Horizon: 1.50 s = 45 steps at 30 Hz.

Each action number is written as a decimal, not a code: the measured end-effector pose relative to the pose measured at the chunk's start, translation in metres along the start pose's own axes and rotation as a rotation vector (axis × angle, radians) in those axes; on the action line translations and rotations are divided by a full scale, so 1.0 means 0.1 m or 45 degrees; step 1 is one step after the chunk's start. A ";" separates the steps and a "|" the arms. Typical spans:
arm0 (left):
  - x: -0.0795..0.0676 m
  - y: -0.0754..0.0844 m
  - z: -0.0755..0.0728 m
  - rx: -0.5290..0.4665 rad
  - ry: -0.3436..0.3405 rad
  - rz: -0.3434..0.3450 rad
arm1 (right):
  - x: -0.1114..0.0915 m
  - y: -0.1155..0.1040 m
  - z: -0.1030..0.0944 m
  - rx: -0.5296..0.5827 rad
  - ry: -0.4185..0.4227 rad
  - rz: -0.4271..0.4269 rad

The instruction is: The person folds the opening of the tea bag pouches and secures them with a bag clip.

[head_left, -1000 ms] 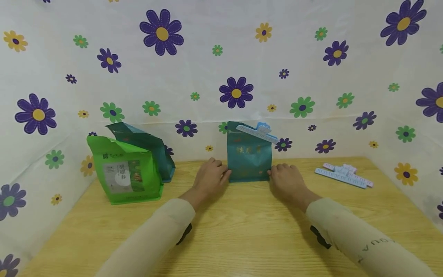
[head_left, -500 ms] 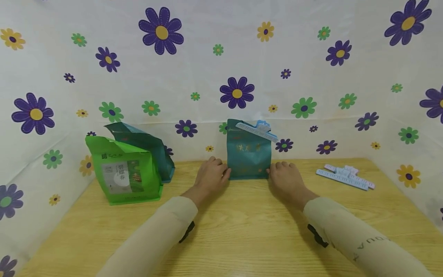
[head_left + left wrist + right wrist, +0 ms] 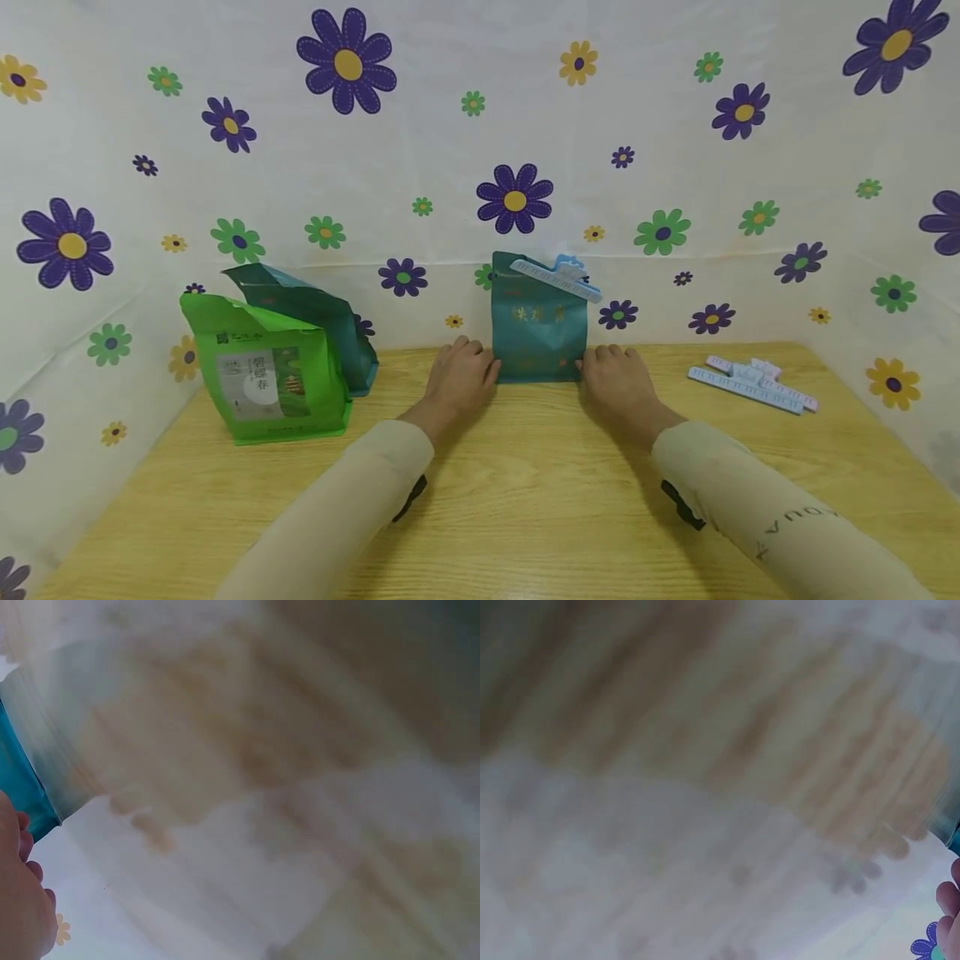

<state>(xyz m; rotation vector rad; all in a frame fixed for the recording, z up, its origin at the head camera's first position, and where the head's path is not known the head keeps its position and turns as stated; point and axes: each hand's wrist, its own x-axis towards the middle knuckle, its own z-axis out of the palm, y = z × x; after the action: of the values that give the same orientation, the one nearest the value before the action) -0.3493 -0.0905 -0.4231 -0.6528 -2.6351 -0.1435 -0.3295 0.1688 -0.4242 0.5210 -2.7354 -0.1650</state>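
A teal tea bag (image 3: 538, 333) with gold lettering stands upright at the back middle of the table, in the head view. A pale blue sealing clip (image 3: 557, 279) sits slanted across its top right corner. My left hand (image 3: 461, 375) holds the bag's lower left side, thumb at its front edge. At the lower right side my right hand (image 3: 618, 379) holds it likewise, fingers curled. In the left wrist view the teal bag (image 3: 21, 780) shows beside the left fingers (image 3: 26, 844). Only a sliver of the bag (image 3: 954, 841) appears near the right fingers (image 3: 949, 900) in the right wrist view.
A bright green tea bag (image 3: 266, 383) stands at the left, partly covering another teal bag (image 3: 352, 337) behind it. Two sealing clips, one blue (image 3: 742, 390) and one pink (image 3: 798, 395), lie together at the right. A flowered cloth (image 3: 420, 158) hangs behind the wooden table (image 3: 540, 517).
Both hands have slid the teal bag with its clip slightly back toward the flowered cloth. The other bags and the loose clips stay in place; the head view shifts a little.
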 end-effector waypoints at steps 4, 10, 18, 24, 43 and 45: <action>0.03 0.00 0.03 0.009 -0.027 -0.027 | 0.02 -0.01 0.00 0.007 -0.019 0.010; 0.05 0.01 0.04 0.021 -0.042 -0.041 | 0.04 -0.02 -0.01 0.000 -0.052 0.015; 0.05 0.04 -0.01 0.022 -0.070 -0.064 | 0.04 -0.01 -0.02 -0.035 -0.055 0.006; 0.01 0.05 -0.06 -0.033 -0.088 -0.066 | 0.00 -0.02 -0.03 -0.018 -0.107 0.023; -0.27 -0.04 -0.12 0.011 -0.061 -0.055 | -0.27 0.15 -0.08 0.009 -0.124 -0.026; -0.31 -0.05 -0.14 0.014 -0.078 -0.063 | -0.30 0.18 -0.07 0.013 -0.102 -0.034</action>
<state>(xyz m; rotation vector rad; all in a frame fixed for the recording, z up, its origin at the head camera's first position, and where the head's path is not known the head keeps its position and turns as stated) -0.3214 -0.1113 -0.4234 -0.5976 -2.7102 -0.1255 -0.3072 0.1968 -0.4242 0.5662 -2.8094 -0.1820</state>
